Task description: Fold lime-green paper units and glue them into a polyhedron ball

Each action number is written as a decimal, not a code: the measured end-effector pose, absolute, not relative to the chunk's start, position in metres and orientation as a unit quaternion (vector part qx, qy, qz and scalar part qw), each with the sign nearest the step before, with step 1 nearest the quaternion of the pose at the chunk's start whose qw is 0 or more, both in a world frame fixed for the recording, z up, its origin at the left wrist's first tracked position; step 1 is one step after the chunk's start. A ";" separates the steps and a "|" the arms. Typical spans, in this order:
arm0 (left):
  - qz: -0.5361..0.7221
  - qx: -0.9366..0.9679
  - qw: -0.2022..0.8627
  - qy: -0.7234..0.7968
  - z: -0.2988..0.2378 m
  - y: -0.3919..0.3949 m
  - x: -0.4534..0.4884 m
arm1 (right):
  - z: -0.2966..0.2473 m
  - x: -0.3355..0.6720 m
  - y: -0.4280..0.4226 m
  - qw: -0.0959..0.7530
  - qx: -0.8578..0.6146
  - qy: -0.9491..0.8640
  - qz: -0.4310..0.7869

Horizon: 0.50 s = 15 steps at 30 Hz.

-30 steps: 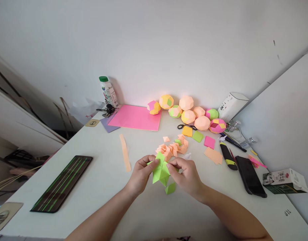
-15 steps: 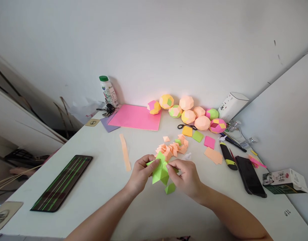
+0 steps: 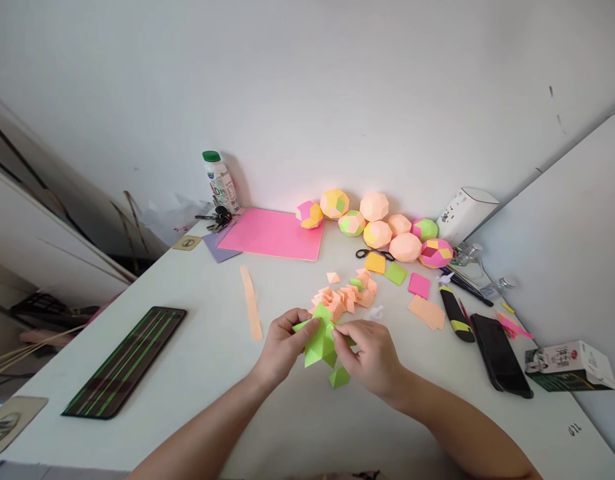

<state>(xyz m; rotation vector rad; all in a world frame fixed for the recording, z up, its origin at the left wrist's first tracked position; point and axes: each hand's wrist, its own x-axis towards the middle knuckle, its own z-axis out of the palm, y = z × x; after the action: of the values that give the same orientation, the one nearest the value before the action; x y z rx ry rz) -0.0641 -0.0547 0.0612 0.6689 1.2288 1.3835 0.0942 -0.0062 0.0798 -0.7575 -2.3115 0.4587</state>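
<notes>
Between my hands is a green folded-paper piece point(image 3: 318, 347) with pointed flaps, held above the table. My left hand point(image 3: 286, 340) pinches its left side, thumb on top. On the opposite side, my right hand point(image 3: 370, 350) has thumb and forefinger closed on a flap; the exact fold between those fingertips is hidden. A loose green folded unit point(image 3: 339, 378) lies just below the piece. Behind it spreads a pile of peach folded paper units point(image 3: 345, 298), with a green one point(image 3: 356, 283) among them.
Several faceted paper balls point(image 3: 377, 235) line the wall, with scissors point(image 3: 362, 253) and sticky-note pads point(image 3: 395, 273) in front. At right lie a utility knife point(image 3: 456, 313), a phone point(image 3: 500, 355) and a carton point(image 3: 570, 365). At left are a dark striped case point(image 3: 125, 363), pink sheet point(image 3: 272, 233) and bottle point(image 3: 220, 181).
The view has shifted very slightly. Both hands keep their grip on the green paper piece, and my right fingertips have moved only a little at its flap.
</notes>
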 end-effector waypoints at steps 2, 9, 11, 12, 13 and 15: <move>0.583 0.285 0.552 0.523 0.061 -0.055 -0.064 | 0.079 0.094 -0.006 0.327 -0.287 -0.886 0.162; 0.583 0.286 0.552 0.524 0.060 -0.056 -0.064 | 0.076 0.094 -0.005 0.334 -0.276 -0.892 0.131; 0.583 0.286 0.554 0.522 0.060 -0.056 -0.064 | 0.077 0.094 -0.005 0.334 -0.275 -0.891 0.137; 0.584 0.285 0.554 0.520 0.060 -0.055 -0.065 | 0.078 0.093 -0.005 0.334 -0.277 -0.889 0.149; 0.587 0.284 0.554 0.518 0.059 -0.055 -0.065 | 0.080 0.093 -0.005 0.333 -0.281 -0.884 0.172; 0.593 0.276 0.560 0.509 0.058 -0.055 -0.065 | 0.083 0.092 -0.005 0.333 -0.296 -0.861 0.247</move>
<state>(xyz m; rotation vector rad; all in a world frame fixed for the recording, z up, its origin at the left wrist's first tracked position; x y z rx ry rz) -0.0655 -0.0546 0.0581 0.6517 1.1992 1.3975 0.0918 -0.0055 0.0834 -0.7730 -2.2480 0.6456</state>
